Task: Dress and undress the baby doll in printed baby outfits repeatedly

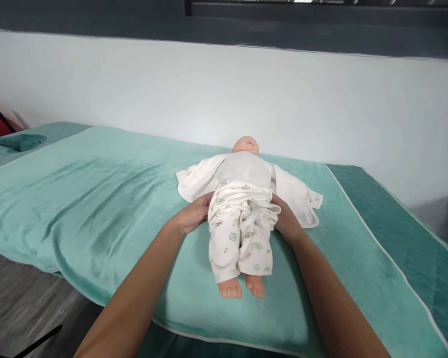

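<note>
The baby doll (243, 168) lies on its back on the mint-green blanket (97, 199), with its head (245, 144) towards the white wall (224, 89) and its bare feet (230, 288) towards me. The printed trousers (226, 233) cover its legs down to the ankles; the waist of the trousers is at the lower torso, and the fabric is bunched and folded at the front, more heavily on my right. My left hand (194, 214) is positioned at the waist of the trousers on my left side, palm turned inward, with the fingertips hidden beside the cloth. My right hand (285, 218) is at the opposite side of the waist, its fingers partly covered by a loose fold. I cannot tell whether either hand is pinching the fabric or only resting against it. The white jacket (203, 178) is open, its two halves spread flat on the blanket to either side of the torso. A darker teal cover (399, 219) extends beyond the blanket's pale-edged border on the right. Grey wood-patterned flooring (15, 298) is visible at lower left.
</note>
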Demonstrator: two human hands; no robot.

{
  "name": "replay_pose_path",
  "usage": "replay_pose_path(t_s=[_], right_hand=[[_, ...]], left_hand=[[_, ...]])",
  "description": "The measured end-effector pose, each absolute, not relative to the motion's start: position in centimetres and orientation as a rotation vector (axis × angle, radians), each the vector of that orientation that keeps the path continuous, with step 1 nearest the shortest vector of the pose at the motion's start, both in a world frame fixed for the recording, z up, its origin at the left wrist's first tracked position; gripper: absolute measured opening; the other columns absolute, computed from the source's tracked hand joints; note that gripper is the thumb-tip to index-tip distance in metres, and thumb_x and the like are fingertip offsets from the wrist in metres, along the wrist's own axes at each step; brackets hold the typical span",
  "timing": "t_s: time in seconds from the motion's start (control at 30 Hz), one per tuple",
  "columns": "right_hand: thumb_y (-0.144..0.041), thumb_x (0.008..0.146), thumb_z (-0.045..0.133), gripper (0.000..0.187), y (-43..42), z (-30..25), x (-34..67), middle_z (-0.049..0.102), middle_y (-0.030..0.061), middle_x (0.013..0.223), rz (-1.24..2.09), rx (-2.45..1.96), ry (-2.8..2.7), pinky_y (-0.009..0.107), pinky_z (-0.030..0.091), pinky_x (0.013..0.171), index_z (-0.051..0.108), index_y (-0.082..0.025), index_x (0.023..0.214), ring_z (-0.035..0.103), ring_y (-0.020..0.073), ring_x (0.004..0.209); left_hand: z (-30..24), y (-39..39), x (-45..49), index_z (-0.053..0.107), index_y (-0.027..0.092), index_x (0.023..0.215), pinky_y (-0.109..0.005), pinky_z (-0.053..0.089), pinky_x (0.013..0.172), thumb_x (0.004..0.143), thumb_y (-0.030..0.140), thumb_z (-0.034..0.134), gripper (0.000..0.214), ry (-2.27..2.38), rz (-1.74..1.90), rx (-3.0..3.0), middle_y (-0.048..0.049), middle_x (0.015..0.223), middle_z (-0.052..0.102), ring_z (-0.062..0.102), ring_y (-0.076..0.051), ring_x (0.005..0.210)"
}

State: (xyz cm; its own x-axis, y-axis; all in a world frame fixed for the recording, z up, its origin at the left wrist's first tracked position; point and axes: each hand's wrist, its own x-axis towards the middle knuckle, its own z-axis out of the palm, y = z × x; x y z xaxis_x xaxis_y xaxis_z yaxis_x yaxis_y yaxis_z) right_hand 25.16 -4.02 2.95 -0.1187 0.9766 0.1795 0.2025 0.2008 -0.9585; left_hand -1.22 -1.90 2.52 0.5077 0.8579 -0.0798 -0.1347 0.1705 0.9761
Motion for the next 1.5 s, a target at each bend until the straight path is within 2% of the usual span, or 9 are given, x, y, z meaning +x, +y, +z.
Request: replay_pose_path(t_s=[0.23,0.5,0.67,0.9,1.03,1.2,1.3,1.4,1.5], right_hand=[[-0.037,0.074,0.068,0.019,-3.5,1.7,25.4,0.07,0.0015,0.082,0.826,-1.279,-1.253,0.033,0.049,0.073,0.067,-0.021,0.085,0.06,0.0198,0.077],[-0.029,0.073,0.057,0.017,-3.4,2.2,25.7,0.063,-0.0007,0.075,0.528,-1.404,-1.068,0.026,0.04,0.059,0.063,-0.021,0.088,0.053,0.0156,0.066],[-0.022,0.075,0.055,0.017,-3.6,2.3,25.6,0.061,-0.0023,0.069,0.398,-1.444,-0.961,0.026,0.036,0.054,0.063,-0.021,0.09,0.048,0.0139,0.057],[-0.027,0.081,0.064,0.02,-3.3,1.8,25.1,0.065,0.0059,0.108,0.532,-1.107,-1.288,0.037,0.051,0.088,0.065,-0.024,0.101,0.061,0.0222,0.102],[-0.032,0.084,0.066,0.022,-3.3,1.9,25.1,0.064,0.0067,0.114,0.591,-1.055,-1.324,0.041,0.049,0.099,0.065,-0.025,0.106,0.06,0.0235,0.11],[-0.034,0.088,0.063,0.018,-3.4,2.4,25.9,0.066,0.0067,0.118,0.599,-1.132,-1.414,0.041,0.05,0.097,0.065,-0.026,0.104,0.06,0.024,0.113],[-0.033,0.09,0.059,0.014,-3.0,3.2,26.6,0.068,0.0061,0.111,0.569,-1.206,-1.516,0.039,0.052,0.092,0.065,-0.025,0.1,0.062,0.0234,0.106],[-0.03,0.089,0.057,0.014,-2.0,4.4,27.2,0.07,0.0056,0.107,0.57,-1.295,-1.6,0.039,0.051,0.089,0.065,-0.025,0.099,0.064,0.0236,0.101],[-0.036,0.089,0.058,0.014,-0.7,5.1,28.0,0.072,0.0043,0.098,0.715,-1.359,-1.672,0.038,0.051,0.083,0.066,-0.025,0.094,0.064,0.0235,0.093]], left_hand=[[2.4,-2.2,-1.3,0.068,0.021,0.112,-0.023,0.045,0.061,0.066,0.021,0.075,0.046,0.805,0.902,1.18,-0.0028,0.088,0.071,0.062,-0.015,0.074],[2.3,-3.0,-1.0,0.063,0.019,0.088,-0.022,0.04,0.054,0.067,0.021,0.075,0.024,0.813,1.111,1.095,0.003,0.071,0.06,0.051,-0.009,0.058],[1.6,-1.8,-0.2,0.057,0.02,0.083,-0.021,0.034,0.051,0.07,0.017,0.066,0.017,1.044,1.556,0.966,0.0057,0.066,0.054,0.044,-0.007,0.053],[1.1,-0.5,0.1,0.062,0.02,0.087,-0.024,0.045,0.071,0.071,0.017,0.062,0.017,1.044,1.319,1.359,-0.0008,0.099,0.067,0.06,-0.014,0.084],[1.4,-0.1,-0.5,0.065,0.02,0.087,-0.03,0.046,0.095,0.08,0.026,0.062,0.01,0.866,1.335,1.383,-0.0059,0.134,0.058,0.054,-0.023,0.126],[2.4,0.3,-0.6,0.061,0.019,0.078,-0.037,0.04,0.107,0.081,0.037,0.071,0.021,0.912,1.257,1.551,-0.0107,0.142,0.053,0.048,-0.027,0.136],[2.6,1.0,-0.7,0.057,0.019,0.079,-0.035,0.043,0.101,0.085,0.038,0.067,0.022,0.921,1.259,1.606,-0.01,0.135,0.059,0.054,-0.024,0.127],[2.5,2.7,-0.6,0.054,0.02,0.081,-0.029,0.045,0.083,0.088,0.04,0.063,0.023,0.964,1.316,1.589,-0.0051,0.107,0.068,0.062,-0.018,0.096],[2.1,4.9,0.1,0.051,0.021,0.082,-0.025,0.038,0.066,0.088,0.042,0.063,0.025,1.057,1.411,1.504,0.0028,0.074,0.056,0.051,-0.013,0.07]])
